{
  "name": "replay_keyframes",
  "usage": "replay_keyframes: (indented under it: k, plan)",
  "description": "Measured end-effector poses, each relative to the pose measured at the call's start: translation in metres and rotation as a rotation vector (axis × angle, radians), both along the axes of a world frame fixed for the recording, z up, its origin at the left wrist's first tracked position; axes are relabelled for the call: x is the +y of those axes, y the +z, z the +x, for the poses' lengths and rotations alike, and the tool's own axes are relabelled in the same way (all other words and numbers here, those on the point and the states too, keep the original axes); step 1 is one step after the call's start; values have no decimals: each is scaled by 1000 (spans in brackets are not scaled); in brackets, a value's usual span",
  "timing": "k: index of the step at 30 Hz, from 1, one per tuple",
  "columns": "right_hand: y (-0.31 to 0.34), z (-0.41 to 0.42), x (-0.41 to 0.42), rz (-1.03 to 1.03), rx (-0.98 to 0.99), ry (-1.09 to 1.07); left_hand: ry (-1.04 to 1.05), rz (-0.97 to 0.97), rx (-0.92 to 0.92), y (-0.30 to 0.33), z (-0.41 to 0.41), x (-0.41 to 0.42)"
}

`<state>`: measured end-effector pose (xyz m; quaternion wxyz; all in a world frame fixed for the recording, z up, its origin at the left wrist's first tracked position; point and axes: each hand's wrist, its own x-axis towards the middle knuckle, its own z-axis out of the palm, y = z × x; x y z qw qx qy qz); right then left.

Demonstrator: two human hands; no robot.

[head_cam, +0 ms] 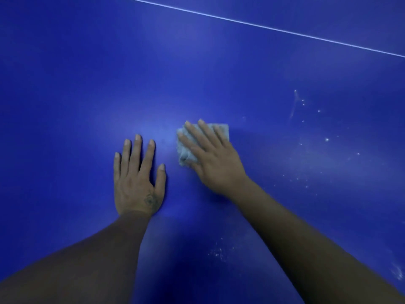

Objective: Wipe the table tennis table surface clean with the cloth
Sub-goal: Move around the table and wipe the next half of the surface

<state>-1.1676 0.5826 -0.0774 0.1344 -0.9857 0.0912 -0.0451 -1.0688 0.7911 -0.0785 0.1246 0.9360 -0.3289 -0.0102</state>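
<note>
The left hand (137,178) is laid palm down on the blue table tennis table (87,84), its fingers straight and slightly spread, the thumb held out toward the right; nothing is held by it, and a small dark mark is seen on its back near the wrist. The bare left forearm is stretched in from the lower left corner. The right hand (213,159) is placed flat on a folded pale grey cloth (186,150), the fingers extended and pointed up and to the left, so that the cloth is pressed against the surface rather than gripped; the thumb is hidden beneath the palm side and its hold cannot be told. The cloth is found just right of the left hand, apart from it, with its left edge and upper right corner showing past the fingers. The right forearm is stretched in from the lower right corner. A thin white line (263,27) is drawn across the table at the upper right, well apart from both hands. White specks and smears (306,119) are scattered on the surface to the right of the cloth, and a smaller patch of specks (217,253) is seen between the two forearms.
</note>
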Motion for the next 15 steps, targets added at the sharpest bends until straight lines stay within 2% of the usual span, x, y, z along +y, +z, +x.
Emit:
replay_keyframes:
  k: [2, 5, 8, 11, 15]
  plan:
    - [-4, 17, -45, -29, -8, -48, 0, -9, 2, -1, 1, -1]
    - [-7, 31, -119, -36, -7, -232, -6, -2, 5, -1, 0, -2]
    - [-5, 16, -151, -21, -11, -429, -7, 14, -7, 0, 0, -3]
    - [0, -12, -111, -18, 15, -509, -3, 10, 7, 1, 0, -2]
    - [7, -68, -17, 34, 80, -270, 9, -4, 6, 1, -1, -3]
